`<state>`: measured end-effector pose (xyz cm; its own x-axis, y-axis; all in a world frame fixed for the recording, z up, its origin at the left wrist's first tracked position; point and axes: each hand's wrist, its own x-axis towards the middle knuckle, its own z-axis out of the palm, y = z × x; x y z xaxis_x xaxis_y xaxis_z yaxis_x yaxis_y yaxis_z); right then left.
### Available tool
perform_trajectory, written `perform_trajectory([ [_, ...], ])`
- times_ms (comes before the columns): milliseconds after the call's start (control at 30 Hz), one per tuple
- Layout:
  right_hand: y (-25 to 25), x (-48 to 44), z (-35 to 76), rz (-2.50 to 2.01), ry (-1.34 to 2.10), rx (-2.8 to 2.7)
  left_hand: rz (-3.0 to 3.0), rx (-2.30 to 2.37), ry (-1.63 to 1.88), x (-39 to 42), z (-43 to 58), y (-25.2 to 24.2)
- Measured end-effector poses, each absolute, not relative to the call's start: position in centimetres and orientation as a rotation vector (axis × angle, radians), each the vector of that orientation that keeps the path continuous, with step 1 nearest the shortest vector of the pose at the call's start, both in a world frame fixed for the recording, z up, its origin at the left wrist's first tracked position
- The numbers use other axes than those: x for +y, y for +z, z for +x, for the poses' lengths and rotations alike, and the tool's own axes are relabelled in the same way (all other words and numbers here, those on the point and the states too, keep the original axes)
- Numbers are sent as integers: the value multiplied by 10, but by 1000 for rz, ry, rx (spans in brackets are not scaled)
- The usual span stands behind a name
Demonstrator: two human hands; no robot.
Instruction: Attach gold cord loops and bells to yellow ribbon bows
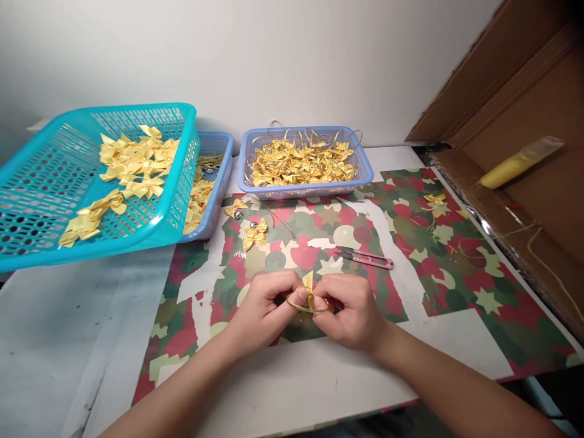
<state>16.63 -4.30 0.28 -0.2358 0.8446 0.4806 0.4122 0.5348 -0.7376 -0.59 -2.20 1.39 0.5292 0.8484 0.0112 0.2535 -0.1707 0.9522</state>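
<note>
Close together over the near part of the table, my left hand (pixel 274 304) and my right hand (pixel 349 307) both pinch a yellow ribbon bow (pixel 308 283) with a loop of gold cord (pixel 303 308). One pointed ribbon end sticks up between the fingers; the fingertips hide the middle of the bow. Beyond my hands lie a loose yellow bow with a small silver bell (pixel 254 235) and another bow (pixel 236 207) beside a bell and a length of gold cord. Pink thread snips (pixel 367 258) rest just beyond my right hand.
A turquoise basket (pixel 180 210) with yellow bows stands raised at the left, partly over a blue basket (pixel 214 213). Another blue basket (pixel 305 190) at the back holds corded bows. A cardboard box (pixel 515 91) borders the right, near a stray bow (pixel 435 199) and thread scraps.
</note>
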Motion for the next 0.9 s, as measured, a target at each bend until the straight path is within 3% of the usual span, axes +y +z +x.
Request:
perform_trajectory([
  [300,9,-29,186,-794,316,-2281,1243,870,622,-16,-20,22],
  [500,7,-29,182,-841,355,-2228,1059,851,461,-20,-10,19],
  [900,11,-43,171,-1039,579,-1783,923,1020,831,-26,-3,18],
])
